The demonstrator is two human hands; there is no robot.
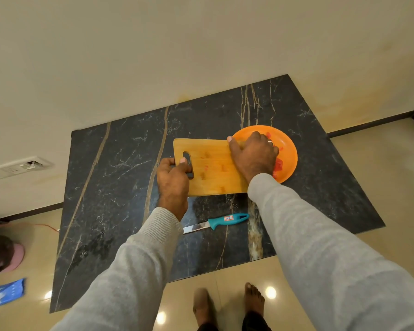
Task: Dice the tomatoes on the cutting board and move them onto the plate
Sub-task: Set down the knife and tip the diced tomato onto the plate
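Note:
A wooden cutting board (213, 168) lies on the dark marble table with its right end over the orange plate (288, 149). My left hand (173, 177) grips the board at its handle slot. My right hand (253, 155) rests across the board's right end above the plate, fingers curved downward; what they touch is hidden. Red diced tomato pieces (279, 164) lie on the plate beside and partly under that hand. A few small red bits (206, 167) remain on the board.
A knife with a teal handle (227, 219) lies on the dark marble table (110, 187) near the front, blade pointing left. A wall socket (22, 164) sits at the left. My bare feet (227, 304) stand on the glossy floor below the table edge.

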